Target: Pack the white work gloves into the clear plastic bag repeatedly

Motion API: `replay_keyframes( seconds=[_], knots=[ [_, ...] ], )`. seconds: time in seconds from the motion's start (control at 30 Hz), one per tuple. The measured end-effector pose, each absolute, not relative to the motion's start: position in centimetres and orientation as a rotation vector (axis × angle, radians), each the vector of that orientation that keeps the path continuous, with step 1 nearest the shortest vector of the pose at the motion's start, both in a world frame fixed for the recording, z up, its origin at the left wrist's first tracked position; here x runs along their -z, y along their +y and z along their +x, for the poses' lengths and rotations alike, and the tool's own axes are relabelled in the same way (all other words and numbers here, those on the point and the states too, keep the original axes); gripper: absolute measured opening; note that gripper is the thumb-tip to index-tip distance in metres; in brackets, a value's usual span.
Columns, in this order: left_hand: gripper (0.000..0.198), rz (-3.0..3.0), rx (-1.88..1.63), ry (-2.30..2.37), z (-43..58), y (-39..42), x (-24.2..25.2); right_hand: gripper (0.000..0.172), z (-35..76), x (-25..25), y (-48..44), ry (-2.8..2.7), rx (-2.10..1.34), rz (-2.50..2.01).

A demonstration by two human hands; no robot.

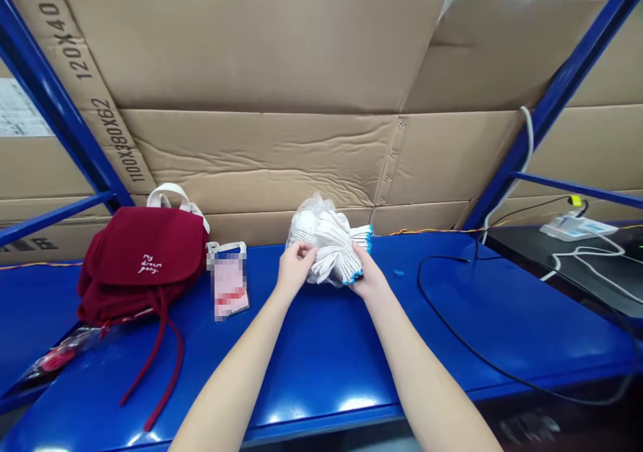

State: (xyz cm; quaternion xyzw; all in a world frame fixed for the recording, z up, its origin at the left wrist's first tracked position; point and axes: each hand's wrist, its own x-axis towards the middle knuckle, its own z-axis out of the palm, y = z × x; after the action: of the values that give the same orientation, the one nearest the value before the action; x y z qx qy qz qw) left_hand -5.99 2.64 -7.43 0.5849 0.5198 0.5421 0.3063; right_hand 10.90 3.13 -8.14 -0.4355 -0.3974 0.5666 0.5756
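A bundle of white knitted work gloves (334, 248) with blue-edged cuffs lies partly inside a clear plastic bag (304, 214) at the back of the blue shelf. My left hand (295, 268) is closed in a pinch at the bundle's left side, seemingly on the bag's edge. Around the cuff end on the right, my right hand (369, 272) grips the gloves, its fingers partly hidden beneath them. The cuffs stick out of the bag toward the right.
A dark red backpack (145, 258) stands on the blue shelf (321, 345) at left, beside a pink phone-like item (230, 284), blurred out. Black cable (452, 325) loops across the right side, near a white device (577, 228). Cardboard (261, 144) walls the back.
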Motion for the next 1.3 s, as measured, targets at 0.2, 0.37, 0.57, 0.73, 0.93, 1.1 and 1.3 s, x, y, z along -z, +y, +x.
replay_keyframes(
  seconds=[0.2, 0.37, 0.57, 0.73, 0.93, 1.1, 1.3],
  knots=[
    [0.016, 1.628, -1.342, 1.566, -8.2, 2.1, 6.9, 0.083, 13.6, 7.1, 1.9, -1.235, -1.108, -1.624],
    [0.017, 1.641, -1.445, 1.605, -8.5, 2.3, 7.2, 0.11, 13.3, 6.0, 1.8, -1.827, -0.275, -1.534],
    [0.025, 1.456, -1.527, 1.597, -8.2, 2.6, 7.0, 0.074, 10.2, 5.7, 0.6, -2.364, -0.002, -1.221],
    [0.026, 1.497, -1.428, 1.516, -8.2, 2.4, 6.9, 0.036, 9.8, 6.0, -0.3, -2.363, 0.059, -1.094],
    [0.032, 1.87, -1.44, 1.701, -8.1, 2.0, 5.6, 0.063, 10.0, 5.6, -0.6, -2.465, 0.037, -1.119],
    [0.02, 2.062, -1.494, 1.717, -5.6, 0.8, 4.5, 0.053, 9.5, 5.6, -1.0, -2.449, 0.154, -1.14],
    [0.029, 2.35, -1.328, 1.558, -3.9, -2.4, 6.7, 0.021, 8.7, 6.9, -0.2, -2.074, 0.218, -1.507]
  ],
)
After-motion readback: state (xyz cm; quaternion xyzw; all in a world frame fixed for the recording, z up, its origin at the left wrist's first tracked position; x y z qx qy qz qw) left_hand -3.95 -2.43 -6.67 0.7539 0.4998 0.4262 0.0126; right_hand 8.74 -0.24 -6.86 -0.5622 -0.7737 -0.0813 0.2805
